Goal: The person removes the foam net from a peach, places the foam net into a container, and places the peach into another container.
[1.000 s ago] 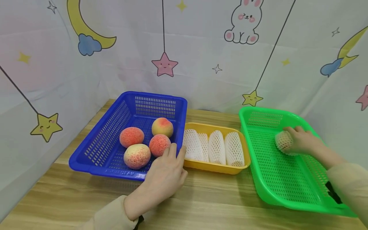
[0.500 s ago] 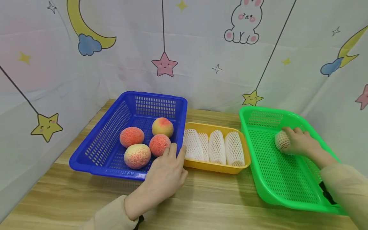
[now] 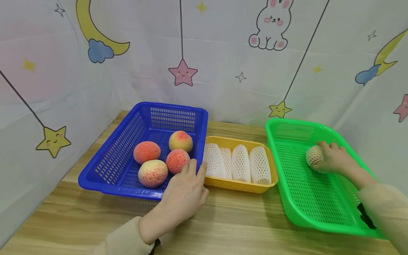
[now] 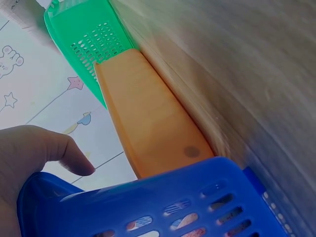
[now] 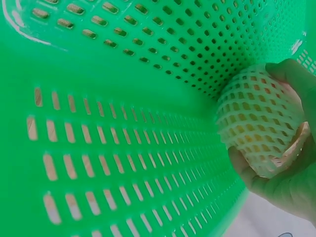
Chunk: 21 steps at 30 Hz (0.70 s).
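Observation:
In the green basket, my right hand grips a round peach in a white foam net. The right wrist view shows thumb and fingers around the netted peach, against the basket's mesh. My left hand rests on the near right corner of the blue basket. Its thumb stands apart from the blue wall in the left wrist view. Inside the blue basket lie several bare peaches, one close to my left fingertips. Part of the rim is hidden under that hand.
Between the baskets stands a yellow tray with several white foam net sleeves. All three containers sit on a wooden table. A printed curtain closes off the back and sides.
My right hand has shifted slightly left within the green basket, still holding the netted peach. The left hand stays on the blue basket's corner.

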Tool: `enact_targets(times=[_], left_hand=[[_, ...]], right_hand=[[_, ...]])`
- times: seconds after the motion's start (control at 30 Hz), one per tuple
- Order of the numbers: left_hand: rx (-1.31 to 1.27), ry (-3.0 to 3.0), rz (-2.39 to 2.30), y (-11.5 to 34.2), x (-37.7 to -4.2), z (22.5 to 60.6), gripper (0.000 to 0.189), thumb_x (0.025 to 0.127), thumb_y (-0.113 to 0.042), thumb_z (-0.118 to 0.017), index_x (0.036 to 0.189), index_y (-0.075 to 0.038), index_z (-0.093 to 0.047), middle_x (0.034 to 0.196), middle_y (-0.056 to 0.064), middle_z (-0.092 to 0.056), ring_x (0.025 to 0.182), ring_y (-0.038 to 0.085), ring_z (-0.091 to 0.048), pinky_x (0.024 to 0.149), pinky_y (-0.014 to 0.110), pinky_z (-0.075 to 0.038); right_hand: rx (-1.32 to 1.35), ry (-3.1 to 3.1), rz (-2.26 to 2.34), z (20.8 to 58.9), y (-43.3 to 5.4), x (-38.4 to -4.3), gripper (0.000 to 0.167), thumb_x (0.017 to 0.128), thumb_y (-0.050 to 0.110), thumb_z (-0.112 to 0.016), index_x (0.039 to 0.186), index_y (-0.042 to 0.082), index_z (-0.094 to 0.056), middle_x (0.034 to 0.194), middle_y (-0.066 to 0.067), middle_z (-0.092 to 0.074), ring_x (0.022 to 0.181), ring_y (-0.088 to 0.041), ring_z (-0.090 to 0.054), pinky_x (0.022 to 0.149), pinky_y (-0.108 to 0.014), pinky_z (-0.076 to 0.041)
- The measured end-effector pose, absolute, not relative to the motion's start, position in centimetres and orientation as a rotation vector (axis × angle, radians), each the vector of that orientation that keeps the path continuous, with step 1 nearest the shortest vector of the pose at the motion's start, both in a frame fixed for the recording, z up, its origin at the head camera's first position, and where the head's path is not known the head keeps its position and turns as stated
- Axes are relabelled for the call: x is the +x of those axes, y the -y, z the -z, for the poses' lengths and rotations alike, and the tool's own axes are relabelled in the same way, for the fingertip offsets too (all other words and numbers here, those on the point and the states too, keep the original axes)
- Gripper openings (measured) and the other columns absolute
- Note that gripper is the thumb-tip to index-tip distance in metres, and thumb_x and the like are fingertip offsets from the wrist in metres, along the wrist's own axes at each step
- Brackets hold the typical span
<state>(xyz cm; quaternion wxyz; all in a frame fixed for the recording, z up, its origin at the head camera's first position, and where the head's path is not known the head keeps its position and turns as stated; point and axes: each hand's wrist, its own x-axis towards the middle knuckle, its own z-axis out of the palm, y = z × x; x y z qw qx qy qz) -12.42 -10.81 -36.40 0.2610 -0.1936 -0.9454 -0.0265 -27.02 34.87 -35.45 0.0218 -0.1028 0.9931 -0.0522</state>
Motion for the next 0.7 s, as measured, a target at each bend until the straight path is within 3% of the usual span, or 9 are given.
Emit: enact_targets(times=[0.2,0.7], left_hand=[[-0.525,2.553,0.067,10.8,-12.4,36.4,0.052,0.073,-0.022,-0.067,0.121,-0.003,-0.06,0.092,0.012,-0.055,0.073,0.021,-0.054,0.047,0.029,-0.045],[-0.525,2.549,0.066,10.8,-12.4,36.3,0.053,0.073,-0.023,-0.068,0.121,-0.003,-0.06,0.094,0.013,-0.056,0.073,0.021,-0.055,0.048,0.029,-0.047]], right_hand=[[-0.354,-3.101,0.125,34.8,-34.7,-26.8,0.098,0.069,0.033,-0.078,0.135,-0.018,-0.027,0.112,-0.047,-0.041,0.096,-0.064,-0.043,0.077,-0.07,-0.042],[-0.425,-3.02,0.336,32.5,-33.7,-25.9,0.088,0.076,0.034,-0.075,0.135,-0.014,-0.03,0.106,-0.04,-0.054,0.09,-0.048,-0.059,0.063,-0.051,-0.054]])
